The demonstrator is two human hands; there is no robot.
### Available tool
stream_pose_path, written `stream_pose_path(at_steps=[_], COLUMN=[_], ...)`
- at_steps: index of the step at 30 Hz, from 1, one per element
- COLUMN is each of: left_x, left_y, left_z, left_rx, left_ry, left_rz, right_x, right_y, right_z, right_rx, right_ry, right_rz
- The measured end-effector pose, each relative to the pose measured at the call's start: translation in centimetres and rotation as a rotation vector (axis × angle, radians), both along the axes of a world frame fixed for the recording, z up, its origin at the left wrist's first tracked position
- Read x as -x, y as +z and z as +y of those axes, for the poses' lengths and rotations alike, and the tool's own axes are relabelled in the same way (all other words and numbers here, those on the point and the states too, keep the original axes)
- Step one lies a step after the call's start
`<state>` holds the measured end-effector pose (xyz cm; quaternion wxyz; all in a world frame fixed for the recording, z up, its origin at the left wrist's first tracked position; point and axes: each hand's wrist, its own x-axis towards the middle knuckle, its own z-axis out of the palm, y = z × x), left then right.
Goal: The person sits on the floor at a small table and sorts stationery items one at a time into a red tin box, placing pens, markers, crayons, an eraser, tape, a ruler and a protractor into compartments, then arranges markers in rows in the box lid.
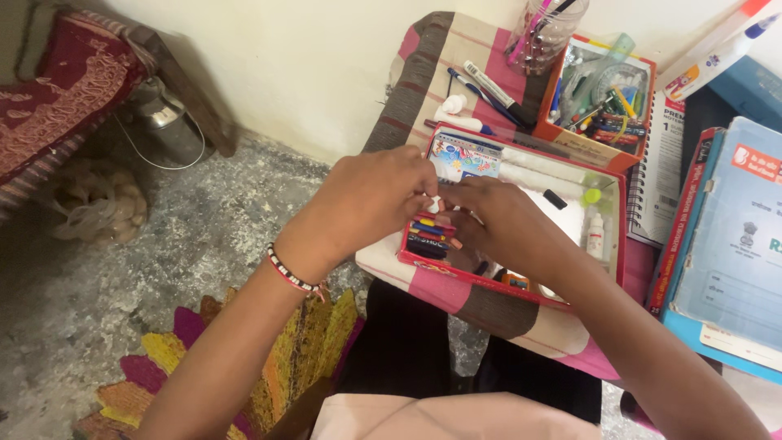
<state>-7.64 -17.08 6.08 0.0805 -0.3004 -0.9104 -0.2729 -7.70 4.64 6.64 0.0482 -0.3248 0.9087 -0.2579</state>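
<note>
Rough grey floor [187, 236] runs under a small table [456, 293] draped in a pink-and-brown checked cloth, and on that cloth sits my red tray [621, 220], the landmark for everything else. From my head camera, both of my hands meet over the tray's near-left corner: my left hand [371, 200], with a beaded bracelet [289, 273] at the wrist, and my right hand [501, 220] have their fingertips pinched together on a small white piece [434, 202], whose shape I cannot make out. It looks light and stiff, I judge, probably brittle like chalk, best held by its ends with soft pressure. Its long axis is hidden by my fingers, so I cannot tell which way it points. Just below it in the tray lies a row of crayons [429, 232], their long axes running left to right. Behind the tray stands an orange box [599, 90] of pens, and to its right blue books [733, 236].
</note>
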Motion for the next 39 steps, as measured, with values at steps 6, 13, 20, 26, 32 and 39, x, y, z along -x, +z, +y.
stream_pose_path(at_steps=[6, 13, 20, 26, 32, 39], left_x=[0.4, 0.3, -0.3, -0.3, 0.1, 1.1], left_y=[-0.4, -0.7, -0.7, -0.8, -0.8, -1.1], left_z=[0.4, 0.9, 1.8, 1.8, 1.9, 2.1], left_rx=[-0.039, -0.067, 0.090, 0.163, 0.189, 0.010], left_ry=[0.027, -0.039, -0.073, -0.031, -0.002, 0.018], left_rz=[0.027, 0.134, 0.121, 0.115, 0.198, 0.116], right_x=[-0.3, 0.1, 1.6, 1.1, -0.1, -1.8], right_y=[-0.3, -0.1, 2.4, 0.6, 1.9, 0.8], right_z=[-0.3, 1.8, 7.9, 8.9, 7.5, 2.6], right_rx=[0.019, 0.050, -0.268, -0.386, -0.200, 0.052], right_ry=[-0.085, -0.109, -0.497, -0.547, -0.397, -0.127], right_rz=[-0.066, 0.045, 0.135, 0.011, 0.073, 0.033])
